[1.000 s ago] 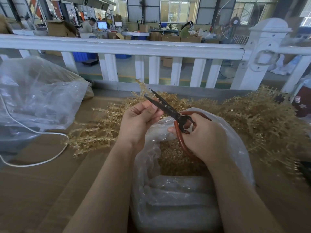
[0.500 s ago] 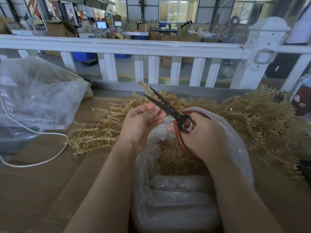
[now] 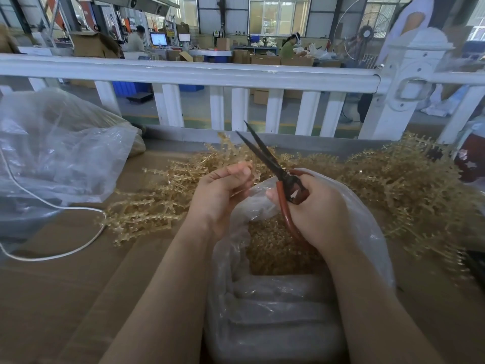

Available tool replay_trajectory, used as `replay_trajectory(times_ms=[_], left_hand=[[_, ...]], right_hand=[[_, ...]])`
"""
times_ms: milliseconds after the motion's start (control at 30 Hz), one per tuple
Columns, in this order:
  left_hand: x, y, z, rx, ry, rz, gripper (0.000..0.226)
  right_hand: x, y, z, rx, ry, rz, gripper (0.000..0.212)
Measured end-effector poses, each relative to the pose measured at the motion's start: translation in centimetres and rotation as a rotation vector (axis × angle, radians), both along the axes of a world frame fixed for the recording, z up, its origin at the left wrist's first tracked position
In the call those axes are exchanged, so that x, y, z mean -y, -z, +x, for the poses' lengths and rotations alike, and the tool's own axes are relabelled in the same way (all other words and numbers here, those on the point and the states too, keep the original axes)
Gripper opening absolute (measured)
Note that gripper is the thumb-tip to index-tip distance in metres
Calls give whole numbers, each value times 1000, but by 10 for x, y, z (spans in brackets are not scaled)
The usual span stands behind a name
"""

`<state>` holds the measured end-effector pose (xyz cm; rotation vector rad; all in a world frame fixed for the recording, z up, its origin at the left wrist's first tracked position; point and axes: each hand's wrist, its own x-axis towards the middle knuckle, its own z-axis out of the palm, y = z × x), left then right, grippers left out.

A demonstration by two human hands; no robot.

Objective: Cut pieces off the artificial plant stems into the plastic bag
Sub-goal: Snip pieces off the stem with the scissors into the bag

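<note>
Right now the right hand (image 3: pixel 319 208) grips the rust-red looped handles of a pair of black-bladed scissors (image 3: pixel 265 156), its fingers curled through and around the loops. The two dark blades stand apart in a narrow V, tips pointing up and away toward the far edge of the table. The left hand (image 3: pixel 220 195) sits just beside the blades on their left, fingers curled in and thumb laid across the top; a short bit of pale golden stem seems to be pinched at the fingertips, though it is too small to tell for sure.

Both hands hover over the mouth of a clear plastic bag (image 3: pixel 367 224) at the near middle of the brown cardboard-covered table (image 3: pixel 52 298). Inside the bag lies a heap of small golden cut pieces (image 3: pixel 270 248); the bag's lower part is bunched in folds at the near edge, between the forearms.

Behind the hands a loose pile of golden artificial plant stems (image 3: pixel 409 187) stretches along the far side of the table, from left of the middle to the right edge, with some sprigs lying beside the left wrist. A second large clear plastic bag (image 3: pixel 57 158) sits crumpled at the far left corner, and a thin white cable (image 3: pixel 65 254) loops across the table in front of it. A white railing (image 3: pixel 183 73) runs along the far edge.
</note>
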<state>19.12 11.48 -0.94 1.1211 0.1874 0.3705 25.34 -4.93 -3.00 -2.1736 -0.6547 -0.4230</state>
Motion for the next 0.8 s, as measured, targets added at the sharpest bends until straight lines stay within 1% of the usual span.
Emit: replay_trajectory(times_ms=[100,167,233,300,400,533,567,633,667,733,767,800], left_hand=[[7,0,2,-49,39,83,14],[10,1,3,-71,62,114,14],[11,2,3,-97,72,121,5],[12,3,4,-101,75,157,6],[12,4,4,-91,84,221,8],[10,0,1,-84,72,242,6],[10,0,0,-70,39,260,13],[10,0,0,-8,-113,367,26],[9,1,0,32,-215,425,29],[6,0,1,84,-370,463,24],[4,0,1,87,-386,468,23],[3,1,1,69,-363,487,29]], right_hand=[[-3,-2,0,-98,-51,146,21],[-5,-3,-1,-163,-105,217,9],[-6,-5,-1,-223,-157,275,13],[-6,-7,-2,-270,-204,315,18],[-6,-10,-5,-285,-243,339,22],[-4,-12,-4,-311,-216,342,16],[-4,-12,-4,-325,-213,355,15],[-3,-12,-3,-333,-207,370,15],[-2,-12,-3,-333,-204,370,13],[-2,-13,-4,-337,-206,370,8],[-1,-13,-4,-339,-210,365,6],[-1,-14,-4,-340,-215,359,6]])
